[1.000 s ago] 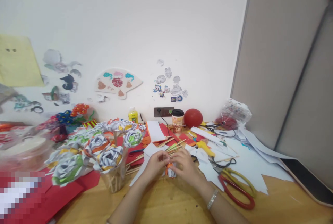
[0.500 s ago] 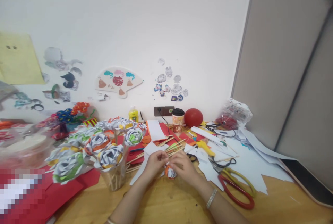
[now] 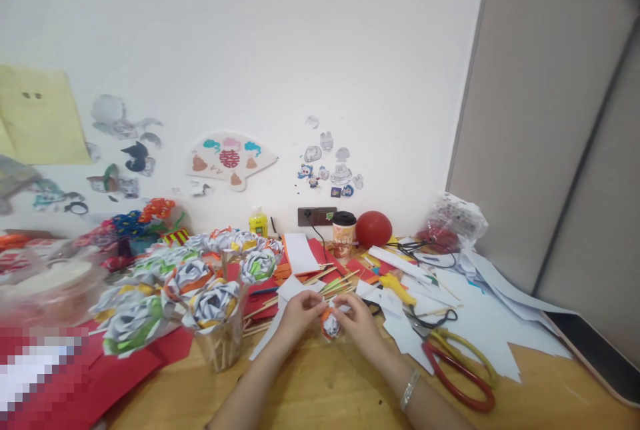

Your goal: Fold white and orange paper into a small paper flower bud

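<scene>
Between my two hands, just above the wooden table (image 3: 320, 397), is a small white and orange paper flower (image 3: 331, 325), its rolled petals facing me. My left hand (image 3: 301, 315) pinches its edge from the left with bent fingers. From the other side, my right hand (image 3: 354, 318) pinches the orange and white paper near the top. Behind the hands lie loose wooden sticks (image 3: 337, 283) and a sheet of white paper (image 3: 273, 333). Left of them, finished paper flowers (image 3: 214, 302) stand in a clear cup (image 3: 223, 348).
Red-and-yellow-handled scissors (image 3: 457, 377) and a yellow glue gun (image 3: 397, 288) lie on the right among white paper scraps (image 3: 483, 327). At the back stand a lidded paper cup (image 3: 344, 238), a red balloon (image 3: 373, 229) and a yellow glue bottle (image 3: 258, 223). A phone (image 3: 597, 353) rests at far right.
The fingers of my right hand have spread slightly and shifted on the paper flower, leaving more of its orange edge visible. The whole view has moved slightly.
</scene>
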{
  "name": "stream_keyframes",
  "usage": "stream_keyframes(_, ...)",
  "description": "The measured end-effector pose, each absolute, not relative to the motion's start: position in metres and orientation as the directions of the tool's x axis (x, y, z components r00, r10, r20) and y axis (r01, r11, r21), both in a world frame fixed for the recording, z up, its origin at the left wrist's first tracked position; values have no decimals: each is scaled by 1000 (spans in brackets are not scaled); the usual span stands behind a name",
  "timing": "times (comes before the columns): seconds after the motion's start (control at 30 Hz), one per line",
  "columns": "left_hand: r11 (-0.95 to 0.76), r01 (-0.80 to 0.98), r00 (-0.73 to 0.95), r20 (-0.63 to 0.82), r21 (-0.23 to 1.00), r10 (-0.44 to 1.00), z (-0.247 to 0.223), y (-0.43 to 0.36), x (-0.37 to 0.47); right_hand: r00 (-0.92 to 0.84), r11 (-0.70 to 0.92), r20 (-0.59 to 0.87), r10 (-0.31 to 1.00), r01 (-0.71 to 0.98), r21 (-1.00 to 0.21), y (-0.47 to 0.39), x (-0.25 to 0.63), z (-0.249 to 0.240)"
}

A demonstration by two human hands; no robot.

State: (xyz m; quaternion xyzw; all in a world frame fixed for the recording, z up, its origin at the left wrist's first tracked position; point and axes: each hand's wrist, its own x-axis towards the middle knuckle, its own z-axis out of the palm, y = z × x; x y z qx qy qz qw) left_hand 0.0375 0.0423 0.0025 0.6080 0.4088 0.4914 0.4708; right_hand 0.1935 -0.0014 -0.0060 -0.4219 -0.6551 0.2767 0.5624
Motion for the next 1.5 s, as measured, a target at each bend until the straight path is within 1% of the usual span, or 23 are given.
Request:
stream_keyframes(0.1, -264, 76, 129, 253, 962, 959, 3, 41, 39, -34, 519, 534, 845, 292, -803, -5, 191, -6)
stream_keyframes(0.2, -314, 119, 106, 302, 942, 947, 3, 38, 40, -28, 512, 536, 844, 342, -788, -7, 191, -3)
stream_keyframes(0.37, -383, 177, 152, 359, 907, 921, 9, 31, 42, -2, 508, 576, 818, 473, -720, -5, 197, 6)
stream_keyframes(0.57, -454, 225, 273, 391, 862, 879, 27, 17, 43, -96, 501, 502, 860, 349, -792, -4, 200, 11)
stream_keyframes(0.73, -483, 326, 230, 427, 813, 875, 30, 12, 43, -104, 471, 461, 881, 279, -837, -6, 197, 14)
stream_keyframes(0.87, -473, 323, 224, 419, 820, 880, 29, 15, 43, -62, 434, 432, 900, 216, -875, -5, 196, 15)
stream_keyframes(0.97, -414, 225, 264, 353, 882, 897, 30, 18, 41, -85, 392, 385, 919, 104, -914, -2, 198, 13)
stream_keyframes(1.07, -318, 145, 368, 247, 937, 896, 28, 21, 39, -170, 276, 278, 945, -38, -960, 0, 199, 10)
stream_keyframes(1.13, -263, 127, 441, 183, 956, 878, 24, 23, 36, -202, 202, 215, 956, -82, -976, 1, 199, 8)
stream_keyframes(1.2, -219, 108, 496, 138, 970, 858, 19, 25, 34, -214, 167, 184, 960, -92, -982, 2, 199, 6)
stream_keyframes(1.27, -199, 95, 518, 123, 975, 847, 15, 27, 32, -222, 163, 178, 959, -85, -983, 3, 199, 4)
stream_keyframes(1.5, -226, 109, 512, 140, 968, 848, 17, 25, 33, -263, 182, 180, 948, -17, -983, 2, 203, 5)
